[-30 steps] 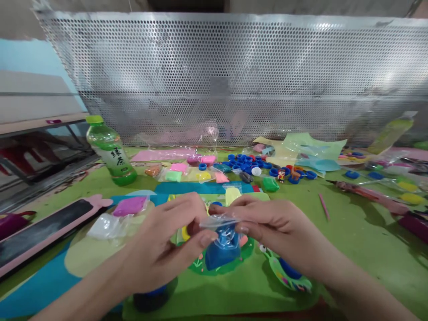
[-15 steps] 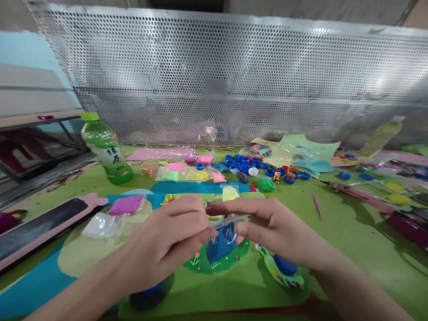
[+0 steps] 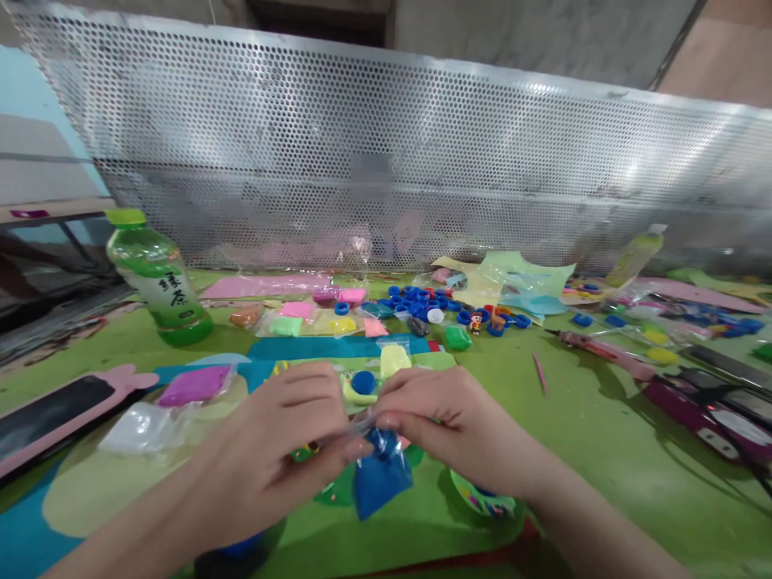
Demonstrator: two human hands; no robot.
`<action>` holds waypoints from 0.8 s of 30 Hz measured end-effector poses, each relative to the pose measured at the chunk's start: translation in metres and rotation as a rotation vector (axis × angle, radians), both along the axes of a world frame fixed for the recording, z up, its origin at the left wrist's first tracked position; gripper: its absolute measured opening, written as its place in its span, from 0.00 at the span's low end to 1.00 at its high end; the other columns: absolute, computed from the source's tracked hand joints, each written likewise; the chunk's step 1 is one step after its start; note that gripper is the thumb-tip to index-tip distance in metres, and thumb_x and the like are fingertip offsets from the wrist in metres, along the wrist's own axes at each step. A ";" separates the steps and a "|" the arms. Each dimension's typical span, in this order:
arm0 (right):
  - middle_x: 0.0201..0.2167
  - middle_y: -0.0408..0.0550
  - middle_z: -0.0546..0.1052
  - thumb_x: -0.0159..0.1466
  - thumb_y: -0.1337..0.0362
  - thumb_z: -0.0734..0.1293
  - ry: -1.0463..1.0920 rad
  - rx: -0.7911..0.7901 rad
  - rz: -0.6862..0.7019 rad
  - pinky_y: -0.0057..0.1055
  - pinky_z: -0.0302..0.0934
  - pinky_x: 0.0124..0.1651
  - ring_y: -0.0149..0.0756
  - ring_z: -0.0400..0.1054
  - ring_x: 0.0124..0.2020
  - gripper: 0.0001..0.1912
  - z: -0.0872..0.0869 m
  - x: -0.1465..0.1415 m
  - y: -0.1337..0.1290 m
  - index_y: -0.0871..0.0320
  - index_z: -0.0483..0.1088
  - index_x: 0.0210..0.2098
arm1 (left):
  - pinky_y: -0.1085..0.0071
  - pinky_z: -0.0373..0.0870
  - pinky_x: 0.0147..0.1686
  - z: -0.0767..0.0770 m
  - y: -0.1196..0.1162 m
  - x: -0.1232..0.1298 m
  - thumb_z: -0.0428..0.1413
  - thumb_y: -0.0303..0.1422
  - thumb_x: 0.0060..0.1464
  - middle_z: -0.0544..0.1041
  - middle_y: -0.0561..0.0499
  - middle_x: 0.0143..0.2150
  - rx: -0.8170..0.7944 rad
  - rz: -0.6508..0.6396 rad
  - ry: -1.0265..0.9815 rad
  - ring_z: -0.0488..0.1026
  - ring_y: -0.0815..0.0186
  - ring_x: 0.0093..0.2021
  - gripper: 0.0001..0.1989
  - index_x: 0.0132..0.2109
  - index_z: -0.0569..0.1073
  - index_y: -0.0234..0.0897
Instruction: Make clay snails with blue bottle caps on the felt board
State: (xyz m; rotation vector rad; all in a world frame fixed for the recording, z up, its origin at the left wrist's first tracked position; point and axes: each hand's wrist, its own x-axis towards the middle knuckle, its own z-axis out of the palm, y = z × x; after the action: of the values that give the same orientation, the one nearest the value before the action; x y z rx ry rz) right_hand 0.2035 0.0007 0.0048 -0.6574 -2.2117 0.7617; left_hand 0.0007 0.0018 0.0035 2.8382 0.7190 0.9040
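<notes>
A small clear bag with blue clay [image 3: 381,478] hangs between my hands, above a green sheet with a decorated dark green patch. My left hand [image 3: 295,442] pinches the bag's top edge from the left, thumb against curled fingers. My right hand [image 3: 443,418] pinches the same edge from the right, its fingertips close to the left ones. Just behind the hands lie a blue round piece [image 3: 363,383] and a bag of pale yellow clay [image 3: 394,359]. A light green decorated piece [image 3: 482,494] is partly hidden under my right wrist.
A green tea bottle [image 3: 158,281] stands at the left, behind a pink-framed dark panel [image 3: 54,418]. Bags of purple [image 3: 196,385] and white clay [image 3: 136,428] lie nearby. Blue rings [image 3: 416,300] are piled at the back. A pink stick [image 3: 539,373] and a purple-handled tool [image 3: 681,402] lie right.
Both hands have drawn closer together at the bag's top, and the right fingers have closed on it. The blue bag hangs lower. The camera view has shifted slightly right.
</notes>
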 end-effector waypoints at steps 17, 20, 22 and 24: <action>0.20 0.40 0.69 0.60 0.67 0.65 0.136 -0.006 0.112 0.22 0.57 0.31 0.25 0.60 0.24 0.07 -0.011 -0.003 0.006 0.60 0.70 0.25 | 0.75 0.63 0.32 -0.006 -0.001 0.002 0.45 0.26 0.57 0.66 0.57 0.24 -0.081 -0.118 0.092 0.63 0.72 0.28 0.09 0.29 0.62 0.38; 0.20 0.42 0.70 0.63 0.65 0.61 0.085 0.151 0.061 0.25 0.58 0.34 0.26 0.62 0.25 0.12 -0.012 -0.004 0.004 0.60 0.70 0.25 | 0.77 0.64 0.32 -0.005 0.000 0.002 0.46 0.28 0.58 0.66 0.57 0.25 -0.085 -0.103 0.085 0.64 0.73 0.29 0.08 0.30 0.63 0.37; 0.20 0.43 0.70 0.64 0.64 0.60 0.081 0.236 0.003 0.27 0.58 0.37 0.27 0.63 0.27 0.15 -0.014 -0.006 0.003 0.60 0.69 0.23 | 0.78 0.64 0.31 -0.005 -0.001 0.003 0.46 0.29 0.58 0.66 0.57 0.25 -0.115 -0.088 0.057 0.65 0.73 0.28 0.07 0.31 0.63 0.38; 0.19 0.43 0.70 0.63 0.64 0.61 0.108 0.272 -0.052 0.27 0.58 0.38 0.28 0.63 0.26 0.16 -0.015 -0.008 0.001 0.61 0.68 0.21 | 0.78 0.63 0.29 -0.005 -0.003 0.003 0.47 0.31 0.58 0.65 0.57 0.24 -0.163 -0.073 0.015 0.65 0.74 0.28 0.08 0.29 0.62 0.37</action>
State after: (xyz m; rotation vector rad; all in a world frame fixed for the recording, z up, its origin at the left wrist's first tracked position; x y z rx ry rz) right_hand 0.1955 0.0022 -0.0100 -0.5235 -2.1389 0.4471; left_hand 0.0040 -0.0013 -0.0010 2.7123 0.6531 0.7761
